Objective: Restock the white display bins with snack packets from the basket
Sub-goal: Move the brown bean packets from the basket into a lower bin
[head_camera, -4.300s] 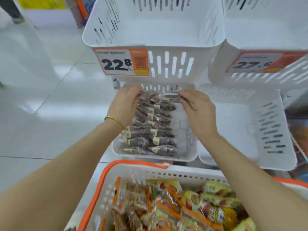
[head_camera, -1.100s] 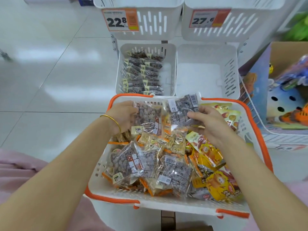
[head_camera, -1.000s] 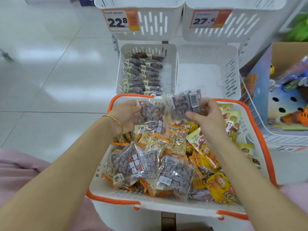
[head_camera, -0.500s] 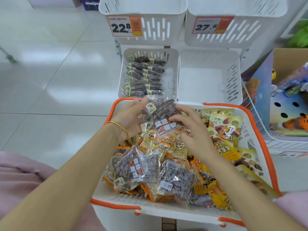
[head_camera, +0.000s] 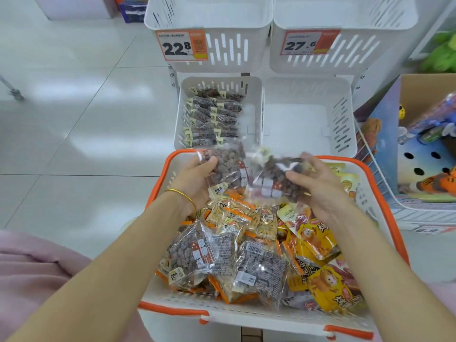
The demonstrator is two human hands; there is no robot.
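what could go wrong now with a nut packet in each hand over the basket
1. The left hand grips the left nut packet and the right hand the right nut packet, both slick clear film; either could slip into the basket or onto the floor.
2. The lower left bin holds neat rows of darker packets; dropping these there could mix products or upset the rows. The lower right bin looks safer.

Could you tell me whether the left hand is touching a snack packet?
Touching: the head view shows the left hand gripping a clear packet of brown snacks.
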